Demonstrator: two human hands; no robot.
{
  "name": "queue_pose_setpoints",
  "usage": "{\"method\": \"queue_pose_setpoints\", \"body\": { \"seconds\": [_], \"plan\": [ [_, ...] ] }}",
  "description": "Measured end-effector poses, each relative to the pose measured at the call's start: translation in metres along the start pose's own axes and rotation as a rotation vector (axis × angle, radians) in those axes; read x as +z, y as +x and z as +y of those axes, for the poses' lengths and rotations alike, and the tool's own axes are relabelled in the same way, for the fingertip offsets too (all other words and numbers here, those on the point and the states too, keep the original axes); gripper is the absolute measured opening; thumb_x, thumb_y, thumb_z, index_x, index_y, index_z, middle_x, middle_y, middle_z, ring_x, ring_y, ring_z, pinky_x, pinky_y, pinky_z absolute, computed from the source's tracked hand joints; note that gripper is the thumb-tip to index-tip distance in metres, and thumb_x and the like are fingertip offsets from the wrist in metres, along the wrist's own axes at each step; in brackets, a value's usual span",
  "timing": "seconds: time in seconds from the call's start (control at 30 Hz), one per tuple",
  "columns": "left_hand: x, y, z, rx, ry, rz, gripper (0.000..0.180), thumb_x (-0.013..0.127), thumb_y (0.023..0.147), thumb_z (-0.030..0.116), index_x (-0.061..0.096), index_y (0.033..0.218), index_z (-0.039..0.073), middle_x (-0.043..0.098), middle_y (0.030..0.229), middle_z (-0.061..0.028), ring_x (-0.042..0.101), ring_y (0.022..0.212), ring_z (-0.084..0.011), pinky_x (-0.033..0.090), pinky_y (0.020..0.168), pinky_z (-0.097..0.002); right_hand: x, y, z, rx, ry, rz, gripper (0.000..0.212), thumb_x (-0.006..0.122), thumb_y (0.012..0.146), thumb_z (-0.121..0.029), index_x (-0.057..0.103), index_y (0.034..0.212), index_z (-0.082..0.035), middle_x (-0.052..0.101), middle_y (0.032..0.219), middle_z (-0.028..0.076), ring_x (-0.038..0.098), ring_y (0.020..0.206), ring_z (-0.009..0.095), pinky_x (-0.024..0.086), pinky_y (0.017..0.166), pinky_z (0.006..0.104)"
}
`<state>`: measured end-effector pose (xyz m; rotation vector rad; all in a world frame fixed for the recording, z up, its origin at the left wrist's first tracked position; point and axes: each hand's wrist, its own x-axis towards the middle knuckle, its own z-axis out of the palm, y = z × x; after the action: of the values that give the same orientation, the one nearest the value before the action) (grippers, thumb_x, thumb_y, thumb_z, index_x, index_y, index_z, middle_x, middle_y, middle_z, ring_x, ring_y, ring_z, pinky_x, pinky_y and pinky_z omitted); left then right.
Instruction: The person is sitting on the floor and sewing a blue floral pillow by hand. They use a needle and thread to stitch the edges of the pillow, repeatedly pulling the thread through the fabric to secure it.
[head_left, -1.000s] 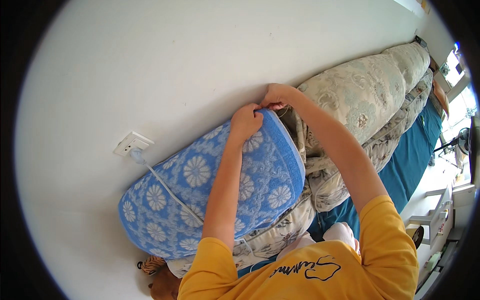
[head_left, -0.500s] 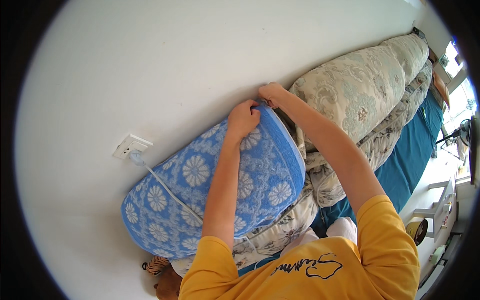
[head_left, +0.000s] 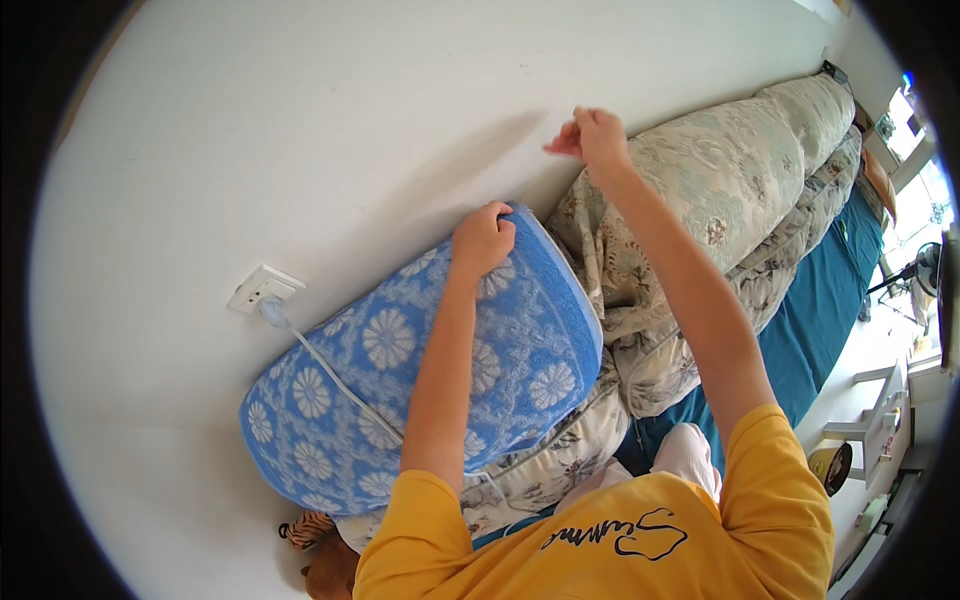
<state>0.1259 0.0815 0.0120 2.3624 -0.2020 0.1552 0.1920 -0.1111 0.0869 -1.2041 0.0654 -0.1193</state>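
Observation:
A plump pillow (head_left: 389, 338) in a blue towelling cover with white flowers leans along the wall. My left hand (head_left: 482, 240) is closed on its upper corner, the fingers bent over the edge and the thumb pressed against the cloth. My right hand (head_left: 597, 140) is raised off the pillow, up and to the right of that corner, in front of the wall. Its fingers are loosely bent and apart, a little blurred, and I see nothing in them. A white cord runs across the lower part of the pillow.
A wall socket (head_left: 266, 289) with a plug in it is at the left. Rolled patterned quilts (head_left: 715, 170) lie along the wall to the right, beside a teal sheet (head_left: 815, 290). A striped plush toy (head_left: 307, 529) sits at the lower left. A grey stool (head_left: 875, 425) stands at the far right.
My right hand has let go of the pillow's upper corner and risen up and to the right. My left hand has stayed on the corner.

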Motion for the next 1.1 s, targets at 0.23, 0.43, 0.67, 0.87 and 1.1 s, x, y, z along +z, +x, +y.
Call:
{"method": "queue_pose_setpoints", "body": {
  "seconds": [0.23,0.43,0.67,0.87,1.1],
  "plan": [
    [-0.005,0.002,0.005,-0.017,0.103,-0.071,0.039,0.045,0.076,0.020,0.064,0.106,0.006,0.064,0.099,-0.0177,0.060,0.092,-0.0332,0.046,0.083,-0.0388,0.003,0.023,-0.084,-0.568,-0.011,-0.047,0.015,0.044,0.094,-0.008,0.047,0.087,0.005,0.052,0.067,0.007,0.055,0.058,0.015,0.058,0.073,0.0370],
    [0.000,0.009,0.011,-0.089,0.125,-0.104,0.036,0.044,0.081,0.018,0.064,0.107,0.004,0.066,0.098,-0.0148,0.062,0.089,-0.0269,0.047,0.080,-0.0347,-0.007,0.032,-0.097,-0.630,-0.086,-0.109,0.011,0.044,0.093,-0.004,0.049,0.090,0.005,0.054,0.073,0.007,0.057,0.065,0.012,0.057,0.078,0.0341],
    [0.008,0.011,0.022,-0.031,0.094,0.072,0.024,0.064,0.075,0.022,0.070,0.093,0.006,0.069,0.088,-0.0114,0.065,0.078,-0.0259,0.050,0.071,-0.0343,-0.017,0.024,-0.106,-0.621,0.017,-0.423,0.012,0.050,0.091,-0.007,0.050,0.094,0.005,0.056,0.073,0.007,0.061,0.069,0.013,0.055,0.075,0.0296],
    [0.025,0.028,0.029,-0.240,0.135,0.309,0.018,0.069,0.070,0.022,0.072,0.077,0.006,0.067,0.069,-0.0090,0.064,0.063,-0.0205,0.050,0.062,-0.0318,-0.048,0.031,-0.091,-0.680,-0.215,-0.318,0.011,0.053,0.089,-0.007,0.055,0.089,0.004,0.059,0.074,0.007,0.061,0.072,0.014,0.052,0.071,0.0261],
    [0.013,0.044,0.014,-0.389,-0.032,0.307,0.017,0.068,0.068,0.019,0.071,0.073,0.003,0.065,0.062,-0.0081,0.061,0.057,-0.0164,0.048,0.057,-0.0292,-0.065,-0.003,0.012,-0.517,-0.623,-0.488,0.008,0.062,0.079,-0.011,0.066,0.082,-0.005,0.067,0.077,0.011,0.063,0.071,0.022,0.049,0.066,0.0335]
  ]
}}
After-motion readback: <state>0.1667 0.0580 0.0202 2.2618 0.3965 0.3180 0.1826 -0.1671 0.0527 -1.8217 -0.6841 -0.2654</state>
